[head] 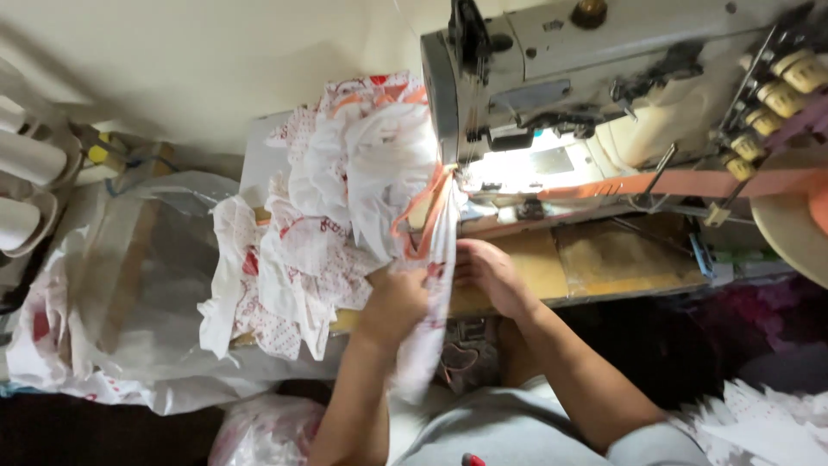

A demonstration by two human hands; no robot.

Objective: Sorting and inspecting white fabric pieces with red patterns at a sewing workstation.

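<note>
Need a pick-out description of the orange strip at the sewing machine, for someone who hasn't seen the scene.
Start at the grey industrial sewing machine at the top right. An orange binding tape runs flat under its arm from the spool side on the right towards the needle, then curls down along the edge of the white printed fabric piece that both hands grip. It is the only plain orange band; the heaped fabric beside it is white with red print.

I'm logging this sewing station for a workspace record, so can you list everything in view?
sewing machine: one, grey-white, top right on the table
table: one, worn yellow-brown, under the machine
orange tape: one strip, running across the machine bed from the right
fabric pieces: a heap, white with red print, left of the machine
plastic bag: one large, clear, at left
thread cones: several, white, far left edge
left hand: gripping the printed fabric
right hand: on the fabric's edge, beside the left
</note>
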